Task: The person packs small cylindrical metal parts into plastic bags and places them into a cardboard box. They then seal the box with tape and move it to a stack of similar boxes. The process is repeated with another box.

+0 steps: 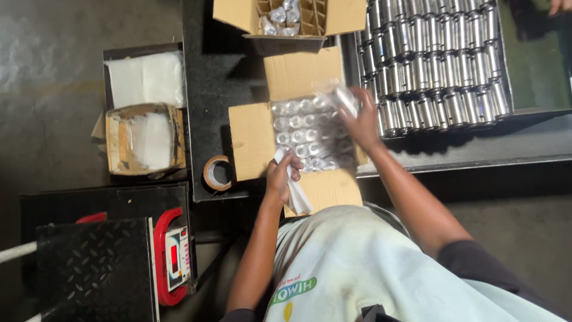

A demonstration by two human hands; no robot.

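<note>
At centre frame our left hand (279,174) pinches a white cloth (296,189) at the open carton (304,134)'s lower edge; up-right, our right hand (360,122) closes its grip on a wrapped metal part (344,97) above the carton's right side, nearer the tray of cylinders (438,65).

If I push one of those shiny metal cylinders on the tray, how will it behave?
The metal cylinders look solid, so probably heavy for their size. Round and smooth, one lying down would likely roll and feel slippery. Packed tightly on the tray, a pushed one would probably nudge its neighbours.
</note>
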